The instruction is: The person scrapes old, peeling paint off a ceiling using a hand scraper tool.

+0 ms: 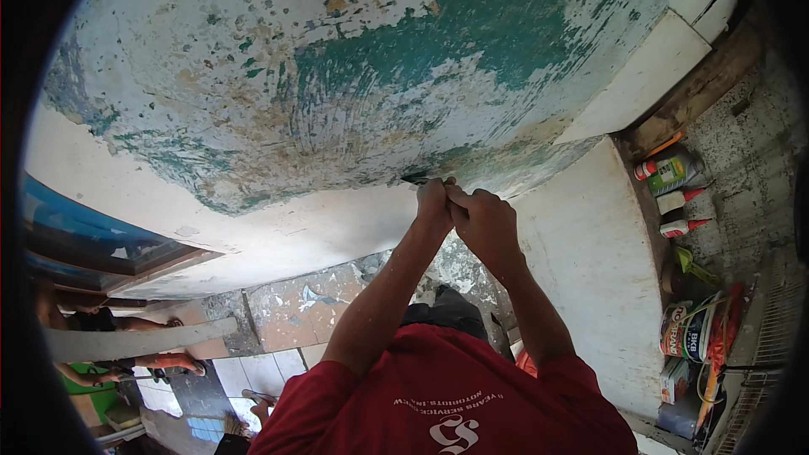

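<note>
Both of my hands meet at the lower edge of a wall's scraped patch [354, 107], where green, white and tan paint layers show. A dark, flat scraper blade [414, 177] sticks out to the left of my fingers and lies against the wall surface. My left hand [433, 202] is closed on the scraper, whose handle is hidden by the fingers. My right hand [485, 218] is right beside it, fingers curled and touching the left hand's fingers. Smooth white paint [354, 215] borders the patch below.
Bottles [673, 169], paint cans [689, 332] and a wire rack [755, 354] line a ledge at right. Far left is a blue-paned window [95, 227]. Below it, people's legs [167, 361] show near a pale beam [145, 341]. Paint flakes litter the tiled floor [316, 303].
</note>
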A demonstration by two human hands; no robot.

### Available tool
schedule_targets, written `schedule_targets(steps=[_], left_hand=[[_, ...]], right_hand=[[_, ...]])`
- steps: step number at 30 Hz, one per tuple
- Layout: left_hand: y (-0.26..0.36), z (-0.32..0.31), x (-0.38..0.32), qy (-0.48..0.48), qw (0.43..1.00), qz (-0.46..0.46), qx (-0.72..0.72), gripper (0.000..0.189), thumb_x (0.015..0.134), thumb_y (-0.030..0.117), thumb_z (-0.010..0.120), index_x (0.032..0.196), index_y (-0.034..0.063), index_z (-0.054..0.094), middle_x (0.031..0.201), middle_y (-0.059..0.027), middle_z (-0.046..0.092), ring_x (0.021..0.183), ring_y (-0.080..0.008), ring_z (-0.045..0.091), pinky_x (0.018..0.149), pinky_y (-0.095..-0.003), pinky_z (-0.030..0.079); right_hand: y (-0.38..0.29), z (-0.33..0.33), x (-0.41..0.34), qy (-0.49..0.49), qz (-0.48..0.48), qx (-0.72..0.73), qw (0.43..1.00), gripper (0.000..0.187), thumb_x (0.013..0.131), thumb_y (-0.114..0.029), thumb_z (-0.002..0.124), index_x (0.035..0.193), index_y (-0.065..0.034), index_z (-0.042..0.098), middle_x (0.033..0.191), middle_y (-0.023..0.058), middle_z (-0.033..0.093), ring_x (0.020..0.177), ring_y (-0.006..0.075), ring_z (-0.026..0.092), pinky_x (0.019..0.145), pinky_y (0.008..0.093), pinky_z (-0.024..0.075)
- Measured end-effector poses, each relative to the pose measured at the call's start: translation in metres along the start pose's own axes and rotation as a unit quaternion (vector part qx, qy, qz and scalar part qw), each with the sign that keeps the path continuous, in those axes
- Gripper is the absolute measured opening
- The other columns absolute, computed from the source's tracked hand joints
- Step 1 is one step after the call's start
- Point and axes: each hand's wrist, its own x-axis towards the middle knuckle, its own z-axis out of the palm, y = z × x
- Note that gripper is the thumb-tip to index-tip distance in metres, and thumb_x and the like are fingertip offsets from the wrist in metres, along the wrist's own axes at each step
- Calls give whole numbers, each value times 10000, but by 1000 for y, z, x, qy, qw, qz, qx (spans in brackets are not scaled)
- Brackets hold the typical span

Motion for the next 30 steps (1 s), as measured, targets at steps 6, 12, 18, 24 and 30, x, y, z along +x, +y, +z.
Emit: schedule_targets(steps=[6,12,18,24,30], left_hand=[[-15,-28,1,-13,999,-14,25,131,875,92,342,772,25,390,597,-40,387,483,-145,387,411,-296,332],[-9,5,-27,22,998,14,57,225,906,119,333,684,83,334,546,-9,330,442,-113,325,391,-294,303],[-13,18,-15,29,999,17,39,210,884,78,340,678,93,306,574,-26,337,462,-141,335,420,-306,319],[-20,1,0,-24,997,-20,-64,137,807,18,327,677,59,346,580,-55,373,458,-175,374,417,-347,342],[-25,-9,3,-11,1000,-16,-22,192,826,49,339,641,98,323,559,-21,343,456,-157,355,414,-332,329]], right_hand=[[1,30,-21,-29,-2,-50,998,176,817,-194,567,954,-142,665,632,150,563,590,325,589,530,410,462],[0,15,-25,46,42,15,998,183,838,-197,557,975,-131,658,618,151,547,563,326,569,526,430,440],[11,9,-6,34,36,-6,999,171,824,-197,571,951,-147,674,603,135,536,550,306,560,509,411,433],[18,8,-11,9,33,7,999,169,804,-215,567,923,-164,676,643,133,564,599,309,597,531,407,479],[26,8,-13,-16,24,36,999,148,806,-199,573,895,-130,670,622,139,552,588,323,581,548,413,461]])
